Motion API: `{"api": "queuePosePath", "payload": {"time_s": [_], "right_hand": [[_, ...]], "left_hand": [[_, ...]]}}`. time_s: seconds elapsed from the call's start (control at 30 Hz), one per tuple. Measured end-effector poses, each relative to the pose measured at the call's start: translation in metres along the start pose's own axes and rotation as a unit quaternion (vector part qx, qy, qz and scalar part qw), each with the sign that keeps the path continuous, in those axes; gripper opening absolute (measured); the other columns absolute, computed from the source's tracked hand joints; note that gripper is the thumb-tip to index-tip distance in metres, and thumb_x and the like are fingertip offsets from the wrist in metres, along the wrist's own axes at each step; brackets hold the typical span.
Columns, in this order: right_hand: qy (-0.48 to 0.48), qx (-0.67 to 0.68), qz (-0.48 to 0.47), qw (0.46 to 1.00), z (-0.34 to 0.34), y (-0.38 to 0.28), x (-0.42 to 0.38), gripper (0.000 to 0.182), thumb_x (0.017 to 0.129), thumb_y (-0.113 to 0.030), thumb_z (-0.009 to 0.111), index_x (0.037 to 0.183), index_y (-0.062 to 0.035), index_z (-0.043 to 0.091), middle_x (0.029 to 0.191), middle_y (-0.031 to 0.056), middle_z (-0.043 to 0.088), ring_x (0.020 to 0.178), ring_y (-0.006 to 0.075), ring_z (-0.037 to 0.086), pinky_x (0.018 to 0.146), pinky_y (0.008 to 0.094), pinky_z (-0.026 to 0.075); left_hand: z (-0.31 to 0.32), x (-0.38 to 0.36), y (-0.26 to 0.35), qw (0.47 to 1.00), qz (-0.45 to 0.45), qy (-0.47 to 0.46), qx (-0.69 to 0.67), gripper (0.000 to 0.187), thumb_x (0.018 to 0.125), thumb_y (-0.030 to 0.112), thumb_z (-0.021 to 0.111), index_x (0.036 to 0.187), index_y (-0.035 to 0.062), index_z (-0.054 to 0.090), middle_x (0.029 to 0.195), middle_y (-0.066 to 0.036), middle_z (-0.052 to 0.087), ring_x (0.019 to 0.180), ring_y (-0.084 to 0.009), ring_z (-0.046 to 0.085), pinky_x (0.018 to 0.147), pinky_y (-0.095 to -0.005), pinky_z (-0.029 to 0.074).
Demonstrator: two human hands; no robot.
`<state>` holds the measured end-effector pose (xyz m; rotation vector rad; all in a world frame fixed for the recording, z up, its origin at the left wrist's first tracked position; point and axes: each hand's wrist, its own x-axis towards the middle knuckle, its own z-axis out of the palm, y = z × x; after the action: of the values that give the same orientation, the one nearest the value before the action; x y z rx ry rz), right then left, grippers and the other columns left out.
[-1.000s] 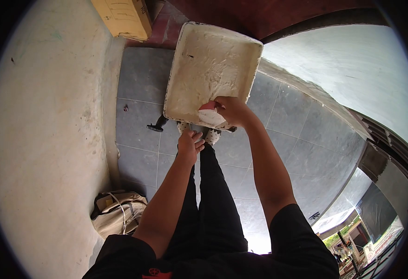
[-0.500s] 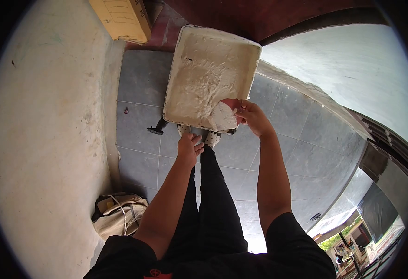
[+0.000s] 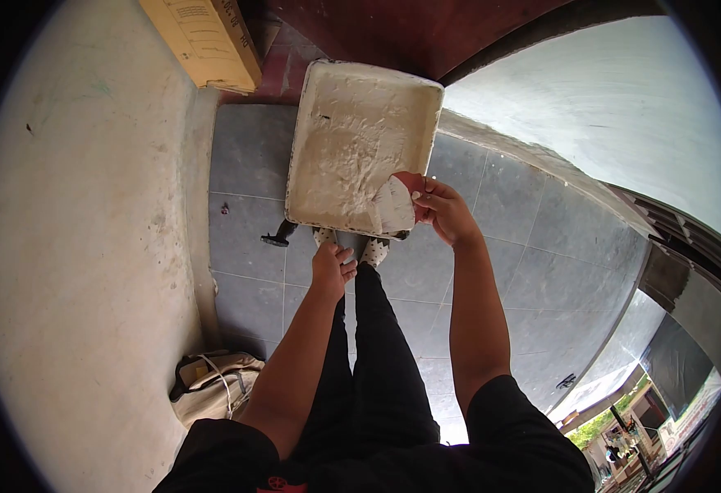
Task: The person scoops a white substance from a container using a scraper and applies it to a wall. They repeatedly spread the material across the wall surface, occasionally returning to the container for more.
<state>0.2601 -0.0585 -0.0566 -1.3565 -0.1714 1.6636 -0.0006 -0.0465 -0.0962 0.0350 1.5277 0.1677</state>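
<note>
A red plastic scraper (image 3: 411, 181) is pinched between the thumb and fingers of my right hand (image 3: 449, 214). Its blade is coated in white paste and sits over the near right corner of a large pale tray (image 3: 293, 185). Thick off-white paste (image 3: 360, 135) with a rough, ridged surface covers the tray's floor. Below the tray's near edge hovers my left hand (image 3: 332, 263), fingers loosely bent and apart, holding nothing. My feet in dotted footwear (image 3: 374, 251) show partly under that edge.
Beside the tray's left corner lies a black-handled object (image 3: 278, 235), partly hidden. A cardboard box (image 3: 204, 37) is at the upper left, and a beige bag (image 3: 217, 386) rests against the left wall (image 3: 98, 246). Grey tiles (image 3: 492, 271) cover the floor; a pale wall (image 3: 607, 107) stands right.
The tray appears slightly further left and lower in view as the camera shifts. My right hand keeps its pinch on the scraper near the same corner; my left hand barely moves.
</note>
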Motion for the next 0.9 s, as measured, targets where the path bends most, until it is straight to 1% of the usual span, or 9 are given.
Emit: {"api": "queuePosePath", "payload": {"time_s": [0.07,0.2,0.33,0.47,0.53,0.57,0.6,0.63,0.9], "right_hand": [[0.005,0.017,-0.005,1.0,0.008,-0.008,-0.016,0.026,0.09,-0.009,0.058,0.114,-0.0035,0.064,0.09,-0.0011,0.064,0.073,0.0081,0.056,0.067,0.0244,0.044],[0.03,0.051,-0.02,0.998,0.03,-0.041,-0.056,0.032,0.089,-0.005,0.055,0.12,0.0004,0.059,0.097,0.0055,0.067,0.077,0.014,0.063,0.068,0.0299,0.05],[0.021,0.133,-0.076,0.988,0.065,-0.088,-0.113,0.036,0.089,-0.006,0.051,0.124,0.0011,0.057,0.098,0.0063,0.067,0.077,0.0139,0.063,0.068,0.0301,0.049],[-0.005,0.217,-0.144,0.965,0.075,-0.107,-0.171,0.04,0.09,-0.007,0.05,0.129,0.0009,0.052,0.104,0.0083,0.067,0.082,0.0157,0.065,0.072,0.0306,0.051],[-0.005,0.254,-0.21,0.944,0.089,-0.142,-0.216,0.036,0.091,-0.007,0.048,0.126,0.0013,0.053,0.105,0.0088,0.066,0.084,0.0167,0.065,0.076,0.0307,0.053],[0.025,0.275,-0.213,0.937,0.1,-0.153,-0.237,0.036,0.091,-0.007,0.048,0.126,0.0006,0.053,0.104,0.008,0.066,0.084,0.0164,0.065,0.076,0.0315,0.053],[0.022,0.277,-0.24,0.93,0.097,-0.153,-0.245,0.036,0.091,-0.007,0.048,0.126,0.0006,0.053,0.104,0.008,0.066,0.084,0.0164,0.065,0.076,0.0315,0.053],[-0.009,0.289,-0.271,0.918,0.092,-0.149,-0.253,0.034,0.091,-0.009,0.048,0.123,-0.0007,0.054,0.1,0.006,0.066,0.082,0.0154,0.063,0.074,0.0311,0.051],[0.013,0.356,-0.359,0.863,0.066,-0.127,-0.292,0.03,0.088,-0.018,0.054,0.116,-0.0061,0.057,0.088,-0.0001,0.062,0.072,0.0122,0.056,0.06,0.0269,0.039]], "left_hand": [[0.001,-0.013,0.004,1.0,-0.005,0.008,0.007,0.037,0.091,0.033,0.045,0.112,0.0048,0.053,0.115,-0.012,0.064,0.095,-0.0315,0.062,0.081,-0.0431,0.048],[0.005,-0.063,0.019,0.998,0.029,-0.012,0.045,0.038,0.091,0.034,0.046,0.112,0.0041,0.056,0.113,-0.013,0.066,0.096,-0.0278,0.063,0.081,-0.0397,0.048],[0.032,-0.142,0.059,0.984,0.154,-0.04,0.075,0.046,0.088,0.032,0.043,0.115,-0.0005,0.06,0.103,-0.014,0.069,0.089,-0.0248,0.066,0.077,-0.0364,0.051],[0.04,-0.171,0.099,0.962,0.22,-0.142,0.078,0.041,0.089,0.033,0.043,0.108,0.0032,0.063,0.089,-0.004,0.068,0.076,-0.0162,0.063,0.067,-0.0318,0.047],[0.032,-0.117,0.155,0.764,0.071,-0.641,-0.002,0.039,0.089,0.034,0.041,0.106,0.0067,0.064,0.08,0.002,0.065,0.064,-0.0124,0.056,0.062,-0.0312,0.043],[0.056,-0.159,0.164,0.751,0.078,-0.656,0.021,0.039,0.089,0.034,0.041,0.106,0.0067,0.064,0.08,0.002,0.065,0.064,-0.0124,0.056,0.062,-0.0312,0.043],[0.078,-0.226,0.153,0.874,0.188,-0.442,0.077,0.039,0.089,0.034,0.041,0.106,0.008,0.064,0.078,0.003,0.064,0.063,-0.0122,0.054,0.061,-0.0316,0.042],[0.091,-0.269,0.147,0.93,0.29,-0.194,0.117,0.038,0.089,0.034,0.041,0.106,0.0093,0.064,0.077,0.004,0.063,0.061,-0.012,0.052,0.061,-0.0319,0.042],[0.125,-0.308,0.139,0.881,0.308,-0.292,0.207,0.052,0.089,0.038,0.041,0.126,0.0049,0.057,0.121,-0.008,0.064,0.096,-0.0227,0.061,0.085,-0.0387,0.044]]}}
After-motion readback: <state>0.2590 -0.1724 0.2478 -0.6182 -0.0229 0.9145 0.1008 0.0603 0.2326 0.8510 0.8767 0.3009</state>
